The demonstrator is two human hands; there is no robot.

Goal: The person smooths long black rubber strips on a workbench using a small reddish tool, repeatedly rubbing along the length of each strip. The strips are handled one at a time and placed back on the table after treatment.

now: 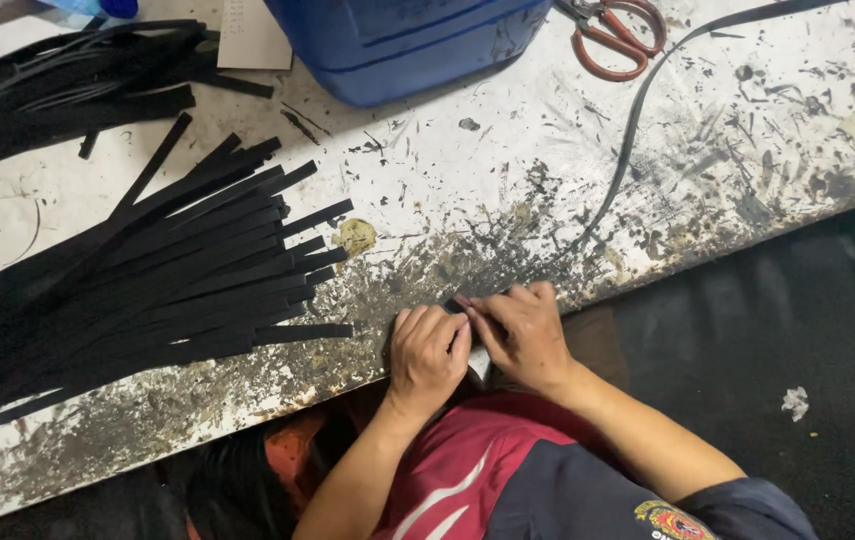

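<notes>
Far left, a pile of black strips (138,280) fanned across the stained white bench (448,180), more loose black strips (68,85) bunched behind it. Blue container (403,40) at the back edge, red-handled scissors (618,35) just right of it. At the near edge of the bench, left hand (426,355) and right hand (523,335) pressed together, fingers of both curled tight around the end of a long thin black strip (638,130). That strip runs from the hands up and right across the bench, past the scissors. Dark floor (798,330) to the right.
</notes>
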